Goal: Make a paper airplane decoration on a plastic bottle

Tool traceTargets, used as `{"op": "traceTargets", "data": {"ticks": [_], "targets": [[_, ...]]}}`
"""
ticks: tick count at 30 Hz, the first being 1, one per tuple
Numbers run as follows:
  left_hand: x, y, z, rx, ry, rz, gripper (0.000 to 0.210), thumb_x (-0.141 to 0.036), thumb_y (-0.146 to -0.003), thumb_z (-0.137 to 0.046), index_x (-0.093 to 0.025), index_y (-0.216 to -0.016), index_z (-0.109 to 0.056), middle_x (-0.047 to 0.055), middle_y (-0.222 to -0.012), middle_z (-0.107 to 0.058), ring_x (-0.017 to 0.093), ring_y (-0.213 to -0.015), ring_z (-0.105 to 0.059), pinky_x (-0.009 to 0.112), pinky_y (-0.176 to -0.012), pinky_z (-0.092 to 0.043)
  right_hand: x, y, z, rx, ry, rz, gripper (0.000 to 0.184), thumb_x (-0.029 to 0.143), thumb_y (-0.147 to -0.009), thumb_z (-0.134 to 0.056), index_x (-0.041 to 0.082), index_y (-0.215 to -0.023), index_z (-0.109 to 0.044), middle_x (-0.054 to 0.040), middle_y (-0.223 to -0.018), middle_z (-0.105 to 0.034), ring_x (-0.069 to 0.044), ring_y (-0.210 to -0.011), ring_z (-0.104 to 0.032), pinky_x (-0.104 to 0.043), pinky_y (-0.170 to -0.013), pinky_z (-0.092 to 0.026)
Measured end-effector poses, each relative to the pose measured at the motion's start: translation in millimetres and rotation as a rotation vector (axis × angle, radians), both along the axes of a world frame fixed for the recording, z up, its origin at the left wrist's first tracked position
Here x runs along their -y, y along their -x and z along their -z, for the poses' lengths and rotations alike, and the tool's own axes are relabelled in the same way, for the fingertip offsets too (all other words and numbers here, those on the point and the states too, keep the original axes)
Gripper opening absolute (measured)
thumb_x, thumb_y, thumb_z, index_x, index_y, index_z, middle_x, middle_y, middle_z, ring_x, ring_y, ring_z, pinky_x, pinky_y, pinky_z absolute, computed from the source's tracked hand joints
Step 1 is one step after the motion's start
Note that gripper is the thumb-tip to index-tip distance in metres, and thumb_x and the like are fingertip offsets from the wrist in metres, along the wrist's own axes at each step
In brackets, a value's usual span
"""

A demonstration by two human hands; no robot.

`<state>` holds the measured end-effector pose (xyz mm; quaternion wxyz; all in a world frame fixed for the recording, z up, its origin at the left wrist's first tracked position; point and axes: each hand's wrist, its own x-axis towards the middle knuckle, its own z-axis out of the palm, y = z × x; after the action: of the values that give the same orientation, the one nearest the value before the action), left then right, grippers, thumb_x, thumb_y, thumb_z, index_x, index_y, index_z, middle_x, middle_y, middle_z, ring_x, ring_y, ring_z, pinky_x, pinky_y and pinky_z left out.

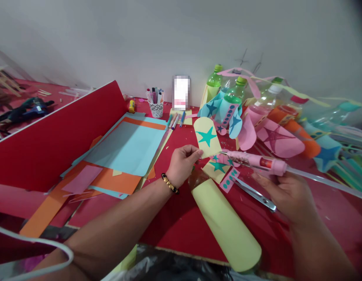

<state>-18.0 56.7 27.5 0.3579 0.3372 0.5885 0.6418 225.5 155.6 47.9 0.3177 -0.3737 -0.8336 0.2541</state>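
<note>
Yellow paper cutout (pixel 207 137) is held up over the bench (pixel 166 222), in front of the person. Its long axis stands close to upright in the view, the top leaning slightly left; the rounded end points away toward the wall, and the straight edge faces the person. A green star fills its middle.

The left hand (pixel 183 164) pinches the cutout at its lower left corner, thumb and bent fingers closed on the paper. The right hand (pixel 292 195) grips a pink glue gun (pixel 254 162) from below, though its trigger is hidden. The gun's long axis runs across the view, tilted a little: its nozzle points left, at the cutout's straight edge, and a clear glue stick (pixel 327 182) trails from its back to the right. Whether the tip touches the paper, I cannot tell.

Below the hands lies a bottle wrapped in yellow paper (pixel 227 226), its long axis slanting from the neck near the left hand down to the base at lower right. Between the hands rest a second yellow piece (pixel 217 171) with a green star, and a pink strip (pixel 229 180) with green dots. Blue sheets (pixel 128 144) lie stacked to the left; decorated bottles (pixel 237 93) stand at the far right.
</note>
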Motion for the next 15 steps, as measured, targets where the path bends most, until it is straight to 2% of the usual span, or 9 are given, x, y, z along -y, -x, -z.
{"op": "traceTargets", "data": {"ticks": [5,10,15], "targets": [[0.3,0.2,-0.6,-0.021,0.014,-0.001,0.027,-0.037,-0.079,-0.065,-0.014,-0.067,-0.061,-0.003,-0.057,-0.052,0.006,-0.051,-0.041,0.02,-0.049,-0.031,-0.5,1.0,-3.6,0.008,-0.006,0.024,0.022,0.04,-0.08,-0.064,0.021,-0.09,-0.066,-0.0013,-0.089,-0.071,-0.023,-0.088,-0.068,-0.034,-0.083,-0.054],[0.1,0.1,-0.6,-0.004,0.006,-0.002,0.028,-0.04,-0.078,-0.067,-0.015,-0.065,-0.06,-0.003,-0.056,-0.053,0.007,-0.051,-0.043,0.02,-0.05,-0.033,1.2,0.6,-6.0,0.01,0.05,0.03,0.026,0.037,-0.08,-0.065,0.021,-0.1,-0.067,-0.0037,-0.101,-0.072,-0.025,-0.096,-0.067,-0.037,-0.088,-0.053],[0.3,0.4,-0.7,0.0,0.009,-0.001,0.029,-0.041,-0.077,-0.068,-0.015,-0.065,-0.062,-0.003,-0.056,-0.053,0.007,-0.051,-0.042,0.02,-0.049,-0.032,0.2,-0.6,-5.8,-0.013,0.071,0.018,0.028,0.036,-0.08,-0.066,0.021,-0.103,-0.067,-0.0035,-0.102,-0.072,-0.025,-0.096,-0.068,-0.037,-0.088,-0.053]]}}
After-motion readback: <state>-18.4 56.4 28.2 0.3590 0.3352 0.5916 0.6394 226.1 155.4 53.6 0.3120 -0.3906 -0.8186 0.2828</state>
